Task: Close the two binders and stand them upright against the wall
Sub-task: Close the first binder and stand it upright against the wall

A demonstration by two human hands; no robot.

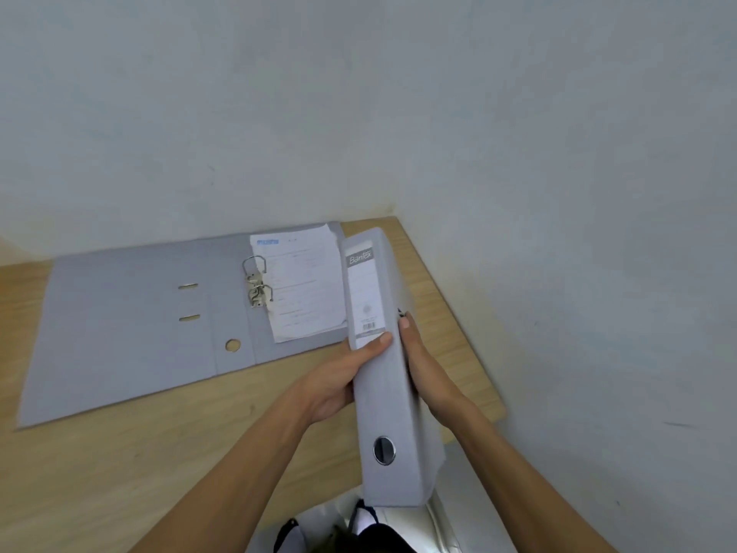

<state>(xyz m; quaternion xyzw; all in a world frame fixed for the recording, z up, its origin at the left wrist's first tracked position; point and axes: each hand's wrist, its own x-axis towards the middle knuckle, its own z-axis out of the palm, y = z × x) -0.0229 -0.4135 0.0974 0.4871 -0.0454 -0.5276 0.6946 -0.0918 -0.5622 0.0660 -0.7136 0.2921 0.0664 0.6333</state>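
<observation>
Closed binder: a grey lever-arch binder [393, 393], covers shut, is held in the air above the near right part of the table, spine facing up toward the camera, its far end tipped toward the wall corner.
Spine: a white label [362, 297] reading "Bantex" at the far end, a metal-rimmed finger hole [384, 450] near the close end.
Left hand: the left hand [339, 379] clasps the binder's left cover, thumb lying across the spine just below the label.
Right hand: the right hand [423, 361] presses flat against the right cover, fingertips reaching the spine's edge.
Open binder: a second grey binder [131, 325] lies spread flat on the table to the left, its far edge near the wall.
Contents: metal rings [257, 283] stand up at its middle, with a sheaf of printed papers [303, 285] resting on the right half, just beside the held binder.
Table: a light wood table [119, 472] set into the corner.
Wall: pale blue-grey walls [359, 113] meet behind the table's far right end.
</observation>
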